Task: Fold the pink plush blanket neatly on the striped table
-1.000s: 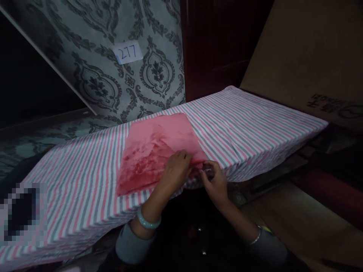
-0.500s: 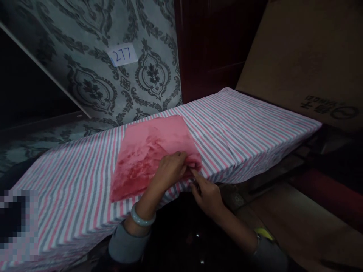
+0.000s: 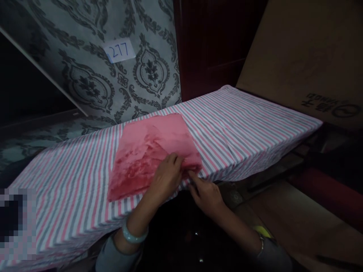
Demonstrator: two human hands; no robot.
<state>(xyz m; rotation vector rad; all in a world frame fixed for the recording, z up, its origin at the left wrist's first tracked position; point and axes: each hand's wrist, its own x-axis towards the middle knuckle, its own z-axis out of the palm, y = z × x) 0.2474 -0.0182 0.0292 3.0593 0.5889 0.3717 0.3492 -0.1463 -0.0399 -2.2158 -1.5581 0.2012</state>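
Note:
A pink plush cloth point(image 3: 147, 139), folded into a flat rectangle, lies on a striped tablecloth point(image 3: 227, 124) of white, pink and grey. Its near right corner looks thick and partly rolled. My left hand point(image 3: 167, 175) is closed on the cloth's near edge from above, fingertips bent into the fabric. From below the table's edge, my right hand point(image 3: 208, 194) reaches up, with its fingers and thumb pinching the same edge near the corner. The fold between the two hands is partly hidden by my fingers.
A paper marked 277 point(image 3: 120, 51) is stuck on the patterned wall point(image 3: 153, 71) behind. A dark red panel point(image 3: 208, 49) stands at the back. On the right leans a large cardboard sheet point(image 3: 295, 56). Below it lies a red object point(image 3: 329, 196).
My left hand has shifted slightly left and down along the near edge. The rolled corner now looks flatter. My right hand stays at nearly the same spot.

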